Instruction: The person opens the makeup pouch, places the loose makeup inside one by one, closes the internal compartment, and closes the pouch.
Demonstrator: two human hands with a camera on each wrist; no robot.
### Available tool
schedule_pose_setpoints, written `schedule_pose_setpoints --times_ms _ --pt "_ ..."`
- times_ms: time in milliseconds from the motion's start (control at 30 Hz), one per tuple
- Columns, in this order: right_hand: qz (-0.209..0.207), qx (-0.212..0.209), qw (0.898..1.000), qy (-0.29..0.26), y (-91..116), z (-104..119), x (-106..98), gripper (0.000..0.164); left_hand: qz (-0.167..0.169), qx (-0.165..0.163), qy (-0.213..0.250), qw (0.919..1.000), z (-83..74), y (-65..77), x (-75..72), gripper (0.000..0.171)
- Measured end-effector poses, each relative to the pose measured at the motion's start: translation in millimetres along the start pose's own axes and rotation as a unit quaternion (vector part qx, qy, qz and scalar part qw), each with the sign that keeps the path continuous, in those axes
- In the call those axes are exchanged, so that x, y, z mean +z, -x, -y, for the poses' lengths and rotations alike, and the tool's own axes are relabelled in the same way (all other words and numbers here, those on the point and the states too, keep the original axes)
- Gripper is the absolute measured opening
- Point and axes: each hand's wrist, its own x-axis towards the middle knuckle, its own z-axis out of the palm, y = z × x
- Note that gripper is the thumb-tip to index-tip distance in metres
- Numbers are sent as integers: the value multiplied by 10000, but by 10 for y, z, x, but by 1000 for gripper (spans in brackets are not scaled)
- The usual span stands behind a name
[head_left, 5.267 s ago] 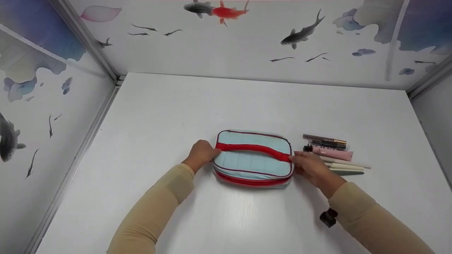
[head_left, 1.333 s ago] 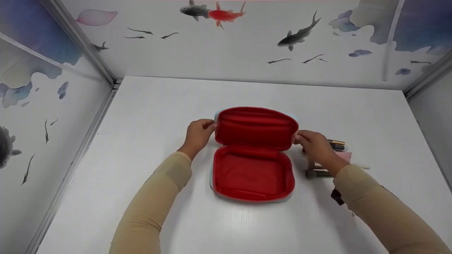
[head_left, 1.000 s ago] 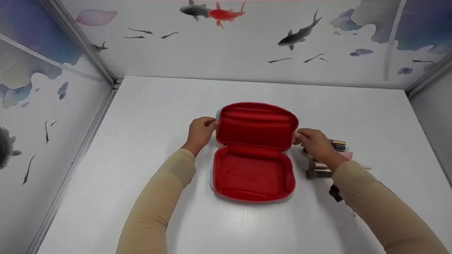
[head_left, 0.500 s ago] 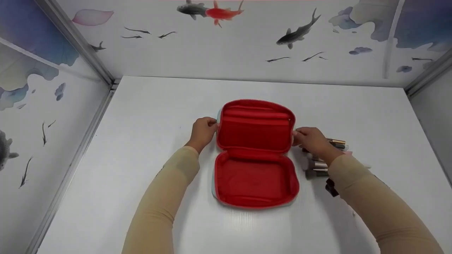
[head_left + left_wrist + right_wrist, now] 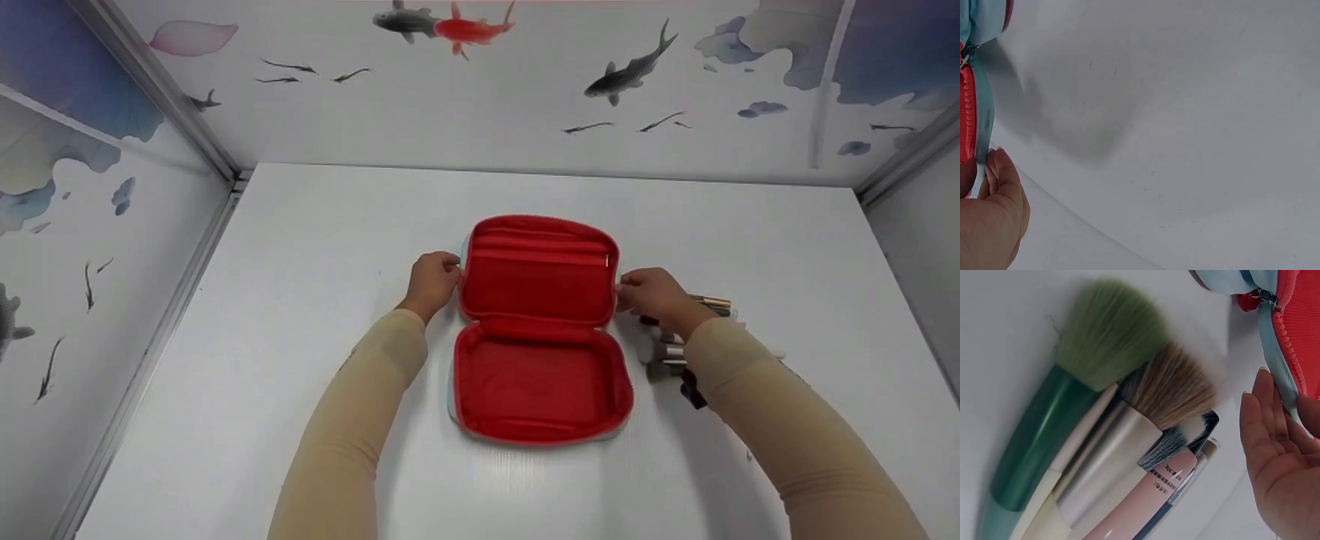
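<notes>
A light-blue cosmetic bag with red lining (image 5: pixel 540 382) lies unzipped on the white table. Its lid (image 5: pixel 536 292) is folded back toward the far side, showing a zipped inner pocket. My left hand (image 5: pixel 433 283) pinches the lid's left edge, thumb inside and fingers outside in the left wrist view. On the opposite edge, my right hand (image 5: pixel 654 294) pinches the rim the same way, its thumb over the red zipper side. The base compartment holds nothing. A red zipper pull (image 5: pixel 1248 302) dangles near the hinge in the right wrist view.
Beside the bag on the right, partly under my right forearm, lie a green makeup brush (image 5: pixel 1112 332), a brown-bristled brush (image 5: pixel 1174 385), a pink tube (image 5: pixel 1154 486) and slim cosmetics. Printed panels (image 5: pixel 480 112) wall the table's back and sides.
The bag was closed with its red handle on top; now it lies open. Both hands moved away from me with the lid, which has tipped farther back over the last second.
</notes>
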Motion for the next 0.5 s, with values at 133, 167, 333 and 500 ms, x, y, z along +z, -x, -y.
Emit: schedule_pose_setpoints --times_ms 133,167,333,500 --pt "61 198 9997 117 -8 17 4 35 -7 -2 -67 10000 6 -12 26 32" --pt "61 245 9995 165 -12 23 7 35 0 -16 -70 10000 8 -13 29 33" --pt "19 370 9991 216 -37 61 23 30 38 -1 -96 9999 14 -13 32 33" --pt "13 416 9987 279 -47 100 28 31 105 -88 -130 9998 22 -26 36 34"
